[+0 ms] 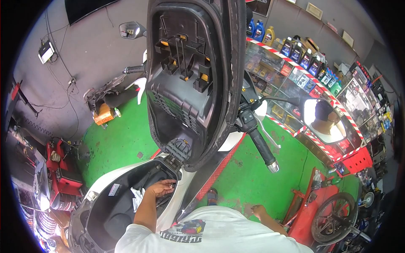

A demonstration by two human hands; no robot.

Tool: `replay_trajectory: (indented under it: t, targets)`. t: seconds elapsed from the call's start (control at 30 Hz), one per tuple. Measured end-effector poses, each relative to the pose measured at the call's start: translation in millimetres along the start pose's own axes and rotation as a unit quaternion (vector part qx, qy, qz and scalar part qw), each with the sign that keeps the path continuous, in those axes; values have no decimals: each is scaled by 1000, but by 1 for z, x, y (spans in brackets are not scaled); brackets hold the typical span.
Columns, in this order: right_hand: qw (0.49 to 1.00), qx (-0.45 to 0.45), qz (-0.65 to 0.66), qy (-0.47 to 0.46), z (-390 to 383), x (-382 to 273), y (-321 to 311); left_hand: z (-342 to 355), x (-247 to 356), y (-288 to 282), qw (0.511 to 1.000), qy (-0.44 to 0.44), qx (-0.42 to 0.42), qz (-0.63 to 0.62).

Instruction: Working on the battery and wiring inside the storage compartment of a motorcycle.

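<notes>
A white scooter stands below me with its black seat (190,76) raised upright, showing the underside. My left hand (160,187) reaches into the open storage compartment (109,211) under the seat, its fingers curled at the front wall near the seat hinge (179,149); whether it grips anything I cannot tell. A white crumpled rag (137,196) lies in the compartment beside my wrist. My right hand (258,210) hangs at my side over the green floor, fingers loosely bent, holding nothing.
The right handlebar grip (263,149) and a mirror (325,120) stick out to the right. A glass counter (295,80) with oil bottles stands beyond. A red stand with a loose wheel (333,217) is at lower right. Red tool chest (63,177) at left.
</notes>
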State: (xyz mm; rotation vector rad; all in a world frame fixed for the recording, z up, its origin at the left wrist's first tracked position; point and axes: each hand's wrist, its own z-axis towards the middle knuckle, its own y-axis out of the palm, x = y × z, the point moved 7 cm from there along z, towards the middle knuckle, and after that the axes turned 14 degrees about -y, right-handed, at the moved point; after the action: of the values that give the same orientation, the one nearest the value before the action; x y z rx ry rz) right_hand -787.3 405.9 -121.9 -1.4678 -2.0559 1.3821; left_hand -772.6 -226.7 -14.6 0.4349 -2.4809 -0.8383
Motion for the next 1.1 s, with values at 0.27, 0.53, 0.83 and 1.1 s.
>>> replay_trajectory:
  t: [0.27,0.53,0.83,1.1]
  targets:
    - [947,79,289,119,6,-36,-37,5,3,-20,979,48,87,178]
    - [979,51,178,89,2,-32,-27,-5,21,12,807,49,364,463]
    - [932,62,309,181,0,-51,-47,20,19,-19,849,-19,375,372]
    - [924,61,305,224,-5,-42,-29,0,-8,-5,993,32,14,-116]
